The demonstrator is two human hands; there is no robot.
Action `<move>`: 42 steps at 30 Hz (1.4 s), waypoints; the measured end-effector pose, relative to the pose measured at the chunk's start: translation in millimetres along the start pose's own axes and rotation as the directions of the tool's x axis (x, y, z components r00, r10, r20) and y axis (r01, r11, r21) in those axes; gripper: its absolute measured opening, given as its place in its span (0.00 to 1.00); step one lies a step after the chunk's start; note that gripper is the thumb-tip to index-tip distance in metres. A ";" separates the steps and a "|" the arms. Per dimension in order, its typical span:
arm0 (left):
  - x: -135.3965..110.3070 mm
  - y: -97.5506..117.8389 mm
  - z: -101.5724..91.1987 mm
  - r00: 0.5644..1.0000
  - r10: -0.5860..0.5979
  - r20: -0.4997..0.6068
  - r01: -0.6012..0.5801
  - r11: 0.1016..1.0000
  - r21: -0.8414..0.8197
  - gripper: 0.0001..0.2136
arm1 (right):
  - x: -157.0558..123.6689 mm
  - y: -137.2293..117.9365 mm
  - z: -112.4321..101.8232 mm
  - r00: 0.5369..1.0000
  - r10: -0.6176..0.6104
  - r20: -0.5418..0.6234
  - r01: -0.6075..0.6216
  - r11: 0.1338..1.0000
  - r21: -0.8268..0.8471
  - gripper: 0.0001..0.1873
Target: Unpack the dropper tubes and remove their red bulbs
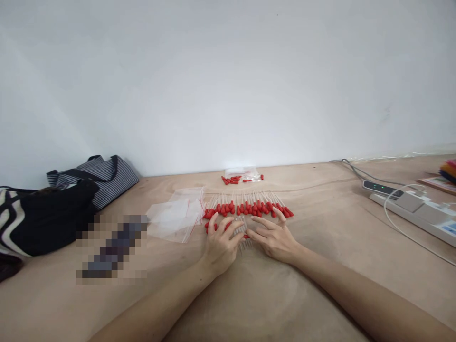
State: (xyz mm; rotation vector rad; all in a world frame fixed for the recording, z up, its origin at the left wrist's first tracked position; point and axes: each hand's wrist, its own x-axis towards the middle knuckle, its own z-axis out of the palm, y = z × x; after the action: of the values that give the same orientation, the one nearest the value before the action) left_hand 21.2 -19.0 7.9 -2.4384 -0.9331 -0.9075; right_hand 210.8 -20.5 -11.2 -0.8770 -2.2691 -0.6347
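A row of several thin clear droppers with red rubber bulbs lies side by side on the wooden table. My left hand and my right hand rest just in front of that row, fingers stretched and spread, fingertips meeting over a few droppers that lie between them. Both hands look open and flat on the pieces. Clear zip bags with red seal lines lie to the left of my left hand.
A small bag with loose red bulbs lies near the wall. Striped and black bags sit at the left. A power strip with cables runs along the right. A blurred-out object lies left of my arm.
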 end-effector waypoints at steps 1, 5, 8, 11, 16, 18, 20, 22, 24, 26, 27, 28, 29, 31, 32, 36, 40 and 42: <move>-0.2 0.0 -0.1 1.000 0.001 -0.004 -0.001 1.000 -0.003 0.08 | 0.2 0.4 -0.5 1.000 -0.004 0.003 0.004 1.000 0.011 0.17; -0.9 -0.1 1.0 1.000 -0.002 -0.013 0.002 1.000 -0.004 0.08 | 0.0 2.1 -0.2 1.000 -0.010 0.009 0.010 1.000 0.029 0.20; -1.1 0.4 2.6 1.000 -0.012 -0.012 0.012 1.000 0.015 0.09 | 0.1 1.5 0.8 0.999 -0.005 0.043 0.004 1.000 0.021 0.21; -1.6 0.7 3.2 1.000 -0.022 -0.016 0.023 0.998 0.050 0.09 | 0.4 0.8 0.7 0.998 -0.001 0.064 0.001 1.000 0.012 0.21; -4.8 -6.9 -1.6 0.998 -0.065 -0.022 0.067 0.995 0.080 0.10 | -3.2 11.3 -3.6 0.993 0.040 0.115 -0.041 0.999 0.001 0.25; -6.2 -11.8 -4.5 0.993 -0.115 -0.028 0.117 0.990 0.081 0.10 | -5.2 17.6 -4.0 0.985 0.131 0.112 -0.130 0.991 -0.012 0.26; -7.0 -15.8 -6.5 0.988 -0.151 -0.032 0.153 0.987 0.059 0.08 | -5.6 20.3 -1.8 0.964 0.256 0.070 -0.256 0.967 -0.005 0.21; -7.3 -18.6 -7.6 0.983 -0.180 -0.020 0.181 0.983 0.027 0.07 | -4.2 18.1 2.5 0.941 0.336 0.043 -0.337 0.941 0.028 0.14; -7.4 -21.6 -8.5 0.974 -0.226 -0.005 0.226 0.974 0.014 0.07 | -1.8 12.5 6.8 0.938 0.340 0.065 -0.343 0.938 0.049 0.11; -7.8 -25.8 -10.4 0.959 -0.285 0.001 0.285 0.958 0.021 0.07 | 0.3 6.4 9.5 0.943 0.312 0.117 -0.319 0.947 0.048 0.11; -8.2 -28.3 -11.8 0.949 -0.316 0.003 0.316 0.948 0.028 0.08 | 1.1 3.9 10.4 0.943 0.301 0.141 -0.310 0.949 0.050 0.11; -8.6 -31.0 -13.5 0.938 -0.347 0.006 0.346 0.937 0.035 0.09 | 1.7 2.0 11.1 0.942 0.295 0.160 -0.307 0.950 0.058 0.12; -9.0 -33.8 -15.3 0.927 -0.375 0.017 0.374 0.926 0.041 0.10 | 2.2 0.6 11.8 0.939 0.296 0.173 -0.312 0.947 0.073 0.14; -9.6 -38.4 -18.6 0.904 -0.425 0.038 0.423 0.905 0.047 0.11 | 2.9 -0.7 14.1 0.931 0.321 0.175 -0.343 0.933 0.110 0.17; -9.7 -40.1 -19.9 0.896 -0.442 0.046 0.441 0.897 0.045 0.11 | 3.3 -1.0 15.6 0.925 0.341 0.166 -0.363 0.923 0.126 0.17; -9.4 -40.9 -20.8 0.880 -0.474 0.039 0.473 0.881 0.032 0.08 | 6.1 -3.5 21.1 0.922 0.362 0.139 -0.383 0.905 0.184 0.12; -8.3 -36.7 -17.3 0.892 -0.451 0.031 0.449 0.892 0.043 0.05 | 9.3 -9.1 18.0 0.931 0.323 0.167 -0.355 0.908 0.222 0.09; -8.2 -35.4 -15.0 0.901 -0.433 0.038 0.431 0.901 0.056 0.05 | 10.3 -11.7 14.1 0.928 0.321 0.191 -0.359 0.908 0.216 0.09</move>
State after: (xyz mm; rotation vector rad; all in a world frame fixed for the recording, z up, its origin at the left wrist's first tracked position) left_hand -14.7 -5.7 17.1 -2.2594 -1.5382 -0.9525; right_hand 191.2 -15.2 -16.3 -1.1908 -2.1862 -0.1257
